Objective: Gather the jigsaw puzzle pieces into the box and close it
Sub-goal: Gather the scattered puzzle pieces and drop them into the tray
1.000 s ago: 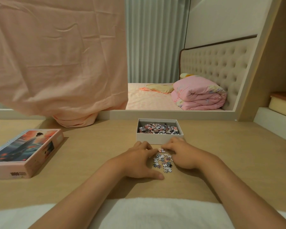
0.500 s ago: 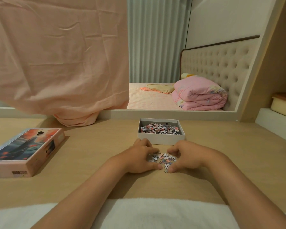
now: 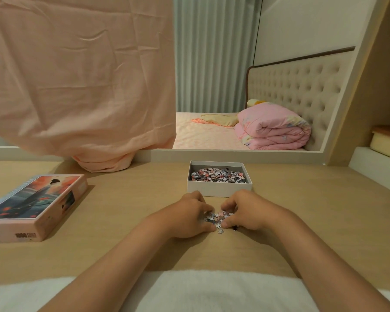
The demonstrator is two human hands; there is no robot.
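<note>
The white cardboard box (image 3: 218, 190) is mostly filled. Just before it, left hand (image 3: 187, 213) and right hand (image 3: 250, 210) curl round the last multicoloured jigsaw pieces (image 3: 218, 218). The pink printed lid (image 3: 32, 206) is off.

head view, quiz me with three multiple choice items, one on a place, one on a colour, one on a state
1. Where are the loose pieces?
A) on top of the lid
B) on the table, between the left hand and the right hand
C) under the box

2. What colour are the walls of the box?
A) black
B) green
C) white

3. What state is the lid in?
A) off, lying far left on the table
B) closed on the box
C) held up in one hand

Answers:
1 B: both hands cup the small pile just in front of the box.
2 C: its walls show plain white.
3 A: it lies picture side up, apart from the box.
</note>
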